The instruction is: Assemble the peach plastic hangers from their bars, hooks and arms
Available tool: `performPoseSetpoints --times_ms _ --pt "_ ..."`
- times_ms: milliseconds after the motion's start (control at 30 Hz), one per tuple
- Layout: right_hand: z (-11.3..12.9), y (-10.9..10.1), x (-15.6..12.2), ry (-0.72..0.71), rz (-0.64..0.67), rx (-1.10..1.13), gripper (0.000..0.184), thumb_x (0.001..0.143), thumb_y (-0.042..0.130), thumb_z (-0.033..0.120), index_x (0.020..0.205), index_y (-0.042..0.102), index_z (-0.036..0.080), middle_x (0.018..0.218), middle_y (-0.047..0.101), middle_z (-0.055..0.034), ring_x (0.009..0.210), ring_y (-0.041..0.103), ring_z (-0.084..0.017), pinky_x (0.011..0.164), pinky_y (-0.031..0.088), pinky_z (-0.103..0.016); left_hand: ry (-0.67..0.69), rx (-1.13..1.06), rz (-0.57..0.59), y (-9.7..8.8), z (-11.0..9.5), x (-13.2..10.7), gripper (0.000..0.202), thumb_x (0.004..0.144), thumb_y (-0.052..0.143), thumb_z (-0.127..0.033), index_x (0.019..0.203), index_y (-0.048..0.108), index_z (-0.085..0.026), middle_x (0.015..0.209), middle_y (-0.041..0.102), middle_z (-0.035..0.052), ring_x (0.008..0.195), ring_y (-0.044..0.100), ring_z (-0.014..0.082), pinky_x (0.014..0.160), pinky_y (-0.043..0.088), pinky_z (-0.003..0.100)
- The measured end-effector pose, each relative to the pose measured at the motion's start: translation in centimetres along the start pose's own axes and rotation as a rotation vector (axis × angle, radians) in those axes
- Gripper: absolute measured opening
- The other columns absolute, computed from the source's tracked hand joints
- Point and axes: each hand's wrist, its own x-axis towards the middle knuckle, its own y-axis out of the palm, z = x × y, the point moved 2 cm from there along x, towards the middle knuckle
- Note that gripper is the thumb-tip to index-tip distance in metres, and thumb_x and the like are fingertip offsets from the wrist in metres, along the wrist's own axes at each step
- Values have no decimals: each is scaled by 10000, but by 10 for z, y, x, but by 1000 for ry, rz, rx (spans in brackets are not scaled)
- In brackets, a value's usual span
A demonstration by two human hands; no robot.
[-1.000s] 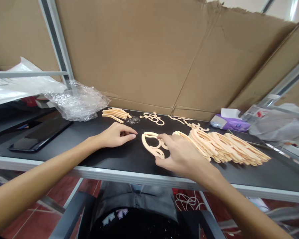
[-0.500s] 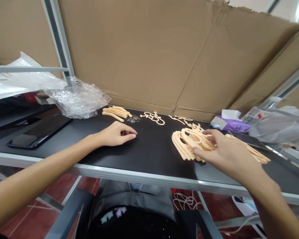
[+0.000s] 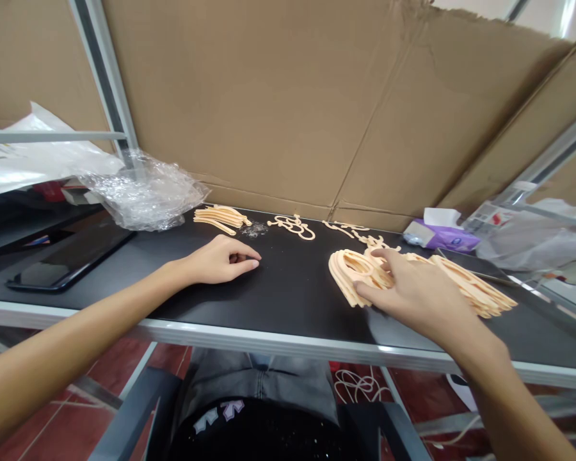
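My right hand (image 3: pixel 408 291) lies flat with its fingers spread on the near end of a fanned stack of peach-coloured cut-out plastic frames (image 3: pixel 465 285) on the black table (image 3: pixel 288 298). My left hand (image 3: pixel 218 259) rests on the table to the left, fingers curled in with the thumb against them; I cannot make out anything inside. Farther back lie a small pile of curved peach strips (image 3: pixel 219 218) and loose curly peach offcuts (image 3: pixel 292 225).
A black tablet (image 3: pixel 67 262) and crumpled clear plastic (image 3: pixel 141 192) sit at the left. A purple tissue pack (image 3: pixel 439 235) and plastic bags (image 3: pixel 537 240) are at the right. Cardboard sheets (image 3: pixel 278 102) wall the back. A metal upright (image 3: pixel 103 77) stands at left.
My right hand slid one peach frame from the table's middle rightward onto the stack and now rests on it. The left hand has stayed still.
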Motion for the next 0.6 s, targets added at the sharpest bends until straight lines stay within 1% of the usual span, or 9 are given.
performPoseSetpoints --times_ms 233,433,533,600 --pt "-3 3 1 -19 -19 -23 591 853 493 491 1303 622 130 961 748 -144 925 678 -344 772 460 -407 10 5 2 0 1 -1 341 904 585 -402 1064 789 -180 838 775 56 635 625 137 629 458 239" --pt "-4 4 1 -76 -69 20 504 871 480 464 1220 673 154 1096 747 -135 1010 661 -347 850 467 -447 31 14 3 0 2 0 338 910 578 -391 1060 789 -174 827 770 52 629 619 132 626 457 235" --pt "3 -4 7 -94 -98 41 469 879 479 441 1189 689 159 1111 747 -135 1025 660 -341 864 469 -451 40 23 0 0 1 -1 335 912 575 -386 1056 789 -173 834 772 53 629 625 134 633 464 239" --pt "15 -13 19 -107 -107 45 440 886 474 407 1180 696 165 1117 748 -131 1040 660 -333 872 468 -445 35 45 -6 1 1 -1 321 907 575 -363 1057 788 -174 852 776 54 642 639 140 644 473 245"
